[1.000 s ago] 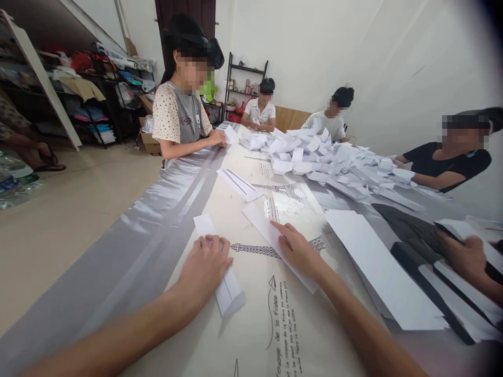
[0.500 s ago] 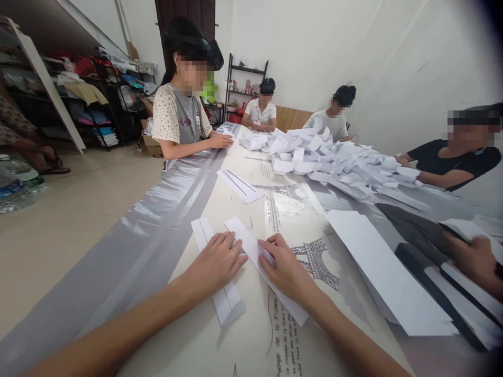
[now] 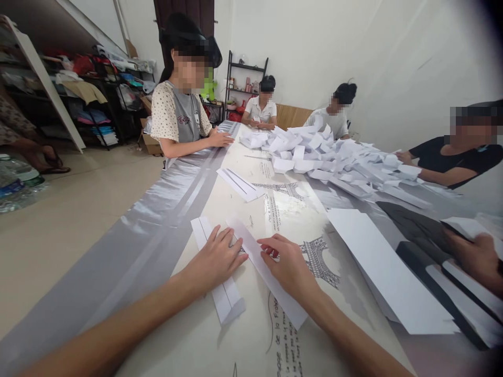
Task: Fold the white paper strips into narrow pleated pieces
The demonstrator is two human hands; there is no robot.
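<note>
My left hand [image 3: 220,256] lies with its fingers spread across a folded white paper strip with a dark line along it [image 3: 228,303], its fingertips reaching the left edge of a second, plain white paper strip [image 3: 251,248]. My right hand [image 3: 288,264] is at the right edge of that plain strip, its fingers bent and thumb and forefinger a little apart. Part of the plain strip is hidden under this hand. Farther up the table lies another folded paper piece with dark lines [image 3: 240,184].
A big heap of folded white papers [image 3: 326,152] covers the far table. Large white sheets [image 3: 389,272] lie at my right, beside dark-and-white pieces [image 3: 444,293] and another person's hand [image 3: 477,262]. Several people sit around the printed, grey-edged tablecloth [image 3: 157,230].
My right hand has shifted slightly, and its thumb and fingers have loosened at the plain strip's edge. The strip's raised part looks flatter. My left hand stays almost in place.
</note>
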